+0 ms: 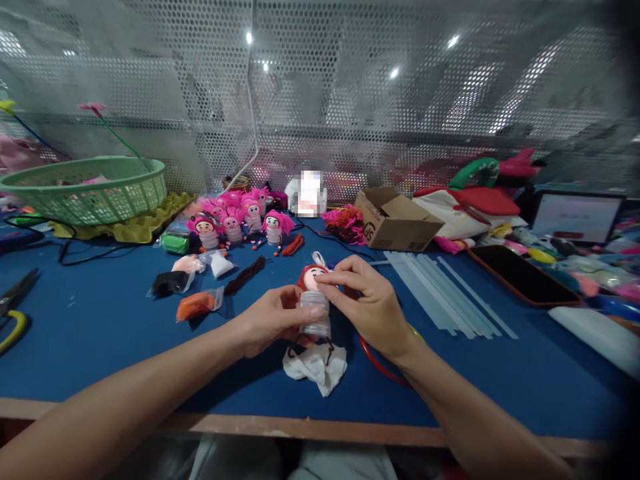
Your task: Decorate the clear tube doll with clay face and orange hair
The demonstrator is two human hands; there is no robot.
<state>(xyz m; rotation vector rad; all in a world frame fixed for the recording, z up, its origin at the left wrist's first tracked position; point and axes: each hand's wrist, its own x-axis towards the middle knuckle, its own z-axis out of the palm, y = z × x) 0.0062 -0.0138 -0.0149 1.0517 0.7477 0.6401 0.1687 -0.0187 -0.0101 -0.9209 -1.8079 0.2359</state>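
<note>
A small doll (315,312) with a ribbed pale body, a light face and red hair is held upright over the blue table. My left hand (274,315) wraps round its body from the left, thumb across the front. My right hand (371,300) pinches with thumb and forefinger at the doll's face; whether something tiny sits between those fingertips, I cannot make out. Dark thin legs dangle from the body above a crumpled white tissue (316,367). Beside my right wrist lies a red ring (380,365), partly hidden by the arm.
Several pink-haired dolls (233,227) stand at the back. Clay packets in orange (196,305) and black (169,284) lie left of centre, scissors (15,313) far left. Glue sticks (440,293), a cardboard box (395,223) and a phone (523,275) are right. A green basket (90,193) stands back left.
</note>
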